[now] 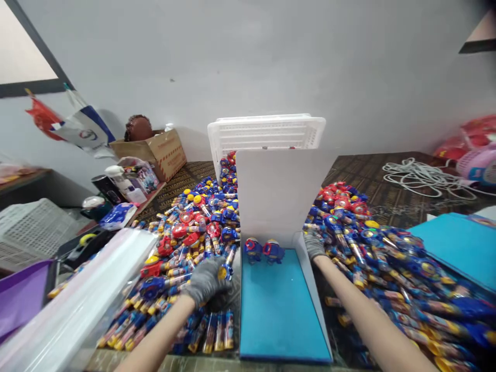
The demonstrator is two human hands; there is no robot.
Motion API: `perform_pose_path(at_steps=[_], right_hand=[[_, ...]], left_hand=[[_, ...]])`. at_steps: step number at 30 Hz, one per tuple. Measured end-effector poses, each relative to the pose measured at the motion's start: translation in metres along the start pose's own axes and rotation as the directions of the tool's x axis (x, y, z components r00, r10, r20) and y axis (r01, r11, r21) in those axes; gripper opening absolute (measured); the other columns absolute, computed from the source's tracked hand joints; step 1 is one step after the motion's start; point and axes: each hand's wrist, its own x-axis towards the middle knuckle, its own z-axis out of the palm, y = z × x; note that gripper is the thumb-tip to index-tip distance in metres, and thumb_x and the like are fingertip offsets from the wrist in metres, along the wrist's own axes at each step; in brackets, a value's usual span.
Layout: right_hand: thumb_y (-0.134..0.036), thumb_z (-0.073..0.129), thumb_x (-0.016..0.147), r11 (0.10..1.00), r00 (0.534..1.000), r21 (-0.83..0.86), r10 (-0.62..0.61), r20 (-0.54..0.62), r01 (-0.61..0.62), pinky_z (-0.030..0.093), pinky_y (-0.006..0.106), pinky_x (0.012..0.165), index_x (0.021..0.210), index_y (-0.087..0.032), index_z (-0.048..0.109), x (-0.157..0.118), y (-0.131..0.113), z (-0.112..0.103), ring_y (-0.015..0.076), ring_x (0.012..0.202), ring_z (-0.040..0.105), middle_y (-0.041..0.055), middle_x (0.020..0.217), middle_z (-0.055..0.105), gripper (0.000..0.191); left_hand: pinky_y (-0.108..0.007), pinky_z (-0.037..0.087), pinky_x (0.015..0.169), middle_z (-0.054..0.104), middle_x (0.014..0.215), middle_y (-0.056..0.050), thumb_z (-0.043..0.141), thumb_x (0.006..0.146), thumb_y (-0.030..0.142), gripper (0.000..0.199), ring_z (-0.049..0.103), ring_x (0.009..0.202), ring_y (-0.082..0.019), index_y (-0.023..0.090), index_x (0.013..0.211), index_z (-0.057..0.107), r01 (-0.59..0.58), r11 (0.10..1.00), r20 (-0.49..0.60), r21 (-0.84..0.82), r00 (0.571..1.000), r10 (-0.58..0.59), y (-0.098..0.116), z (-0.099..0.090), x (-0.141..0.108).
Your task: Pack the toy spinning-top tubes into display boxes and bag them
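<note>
A box with a blue inside (277,305) stands in front of me, its white lid (277,196) raised at the back. Two blue-and-red toys (263,250) sit side by side at its far end. On the left, my left hand (207,281), in a grey glove, is closed around a blue toy with a clear tube (226,269), beside the box's left wall. Just outside the right wall, my gloved right hand (314,244) reaches into the right-hand heap of toys (356,243). Its fingers are partly hidden, and I cannot make out whether they grip a toy.
More toys (194,227) are heaped on the left, with a white plastic basket (267,129) behind. A white plastic-film roll (89,294) lies at left, near a cardboard box (166,152). A coiled cable (422,175) and a blue sheet (461,248) lie at right.
</note>
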Motion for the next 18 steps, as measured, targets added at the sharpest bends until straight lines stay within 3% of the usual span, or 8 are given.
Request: perform_pose_path(at_steps=[2,4,7,9,12,15,18], right_hand=[[-0.021,0.056,0.085,0.999,0.999,0.025,0.039,0.032,-0.039,0.048,0.038,0.084,0.098,-0.014,0.066,-0.002,-0.002,0.003,0.0221,0.092,0.065,0.0133,0.101,0.068,0.018],[-0.024,0.062,0.078,0.995,0.996,0.057,0.085,0.041,-0.088,0.048,0.039,0.085,0.100,-0.013,0.066,-0.005,0.001,-0.006,0.0252,0.092,0.066,0.0149,0.098,0.069,0.025],[-0.035,0.067,0.070,0.979,0.987,0.126,0.163,0.001,-0.162,0.050,0.039,0.080,0.112,-0.012,0.061,-0.012,0.017,-0.036,0.0262,0.086,0.065,0.0139,0.096,0.069,0.048],[-0.039,0.063,0.072,0.965,0.983,0.196,0.183,-0.028,-0.174,0.052,0.036,0.077,0.115,-0.013,0.058,-0.020,0.030,-0.062,0.0231,0.083,0.065,0.0102,0.096,0.069,0.051],[-0.039,0.056,0.075,0.945,0.985,0.292,0.167,-0.042,-0.148,0.053,0.033,0.075,0.111,-0.015,0.059,-0.036,0.046,-0.099,0.0204,0.084,0.064,0.0069,0.097,0.068,0.043],[-0.043,0.059,0.072,0.937,0.982,0.335,0.144,-0.122,-0.096,0.052,0.040,0.081,0.107,-0.015,0.060,-0.055,0.044,-0.131,0.0242,0.088,0.064,0.0082,0.098,0.068,0.044],[-0.046,0.060,0.075,0.943,0.950,0.325,0.041,-0.309,0.065,0.046,0.051,0.092,0.110,-0.018,0.061,-0.077,0.024,-0.159,0.0313,0.100,0.060,0.0117,0.106,0.065,0.045]], left_hand=[[-0.050,0.039,0.103,0.048,0.141,-0.017,0.077,0.056,0.029,0.080,0.047,0.126,-0.037,0.021,0.131,0.052,-0.103,0.990,0.076,0.092,0.992,0.096,0.002,0.033,-0.009],[-0.048,0.036,0.107,0.040,0.147,-0.014,0.072,0.061,0.024,0.078,0.040,0.133,-0.034,0.024,0.135,0.047,-0.170,0.981,0.082,0.093,0.983,0.163,0.003,0.055,-0.014],[-0.043,0.038,0.106,0.051,0.139,-0.011,0.063,0.068,0.022,0.066,0.048,0.127,-0.028,0.025,0.131,0.048,-0.165,0.986,0.000,-0.011,0.986,0.165,0.000,0.062,-0.017],[-0.045,0.042,0.102,0.061,0.125,-0.010,0.063,0.067,0.025,0.056,0.057,0.116,-0.029,0.023,0.121,0.053,-0.101,0.991,-0.141,-0.088,0.986,0.088,-0.004,0.054,-0.015],[-0.049,0.043,0.099,0.064,0.108,-0.011,0.063,0.065,0.034,0.038,0.058,0.107,-0.031,0.020,0.099,0.059,-0.057,0.960,-0.387,-0.275,0.920,-0.056,-0.009,0.034,-0.008],[-0.050,0.046,0.094,0.063,0.099,-0.009,0.061,0.065,0.045,0.042,0.060,0.097,-0.029,0.018,0.096,0.056,-0.009,0.796,-0.391,-0.605,0.875,-0.287,-0.013,0.006,-0.003],[-0.050,0.044,0.096,0.061,0.100,-0.007,0.062,0.066,0.049,0.050,0.059,0.097,-0.028,0.017,0.103,0.055,0.037,0.670,-0.349,-0.741,0.832,-0.432,-0.009,-0.032,-0.011]])
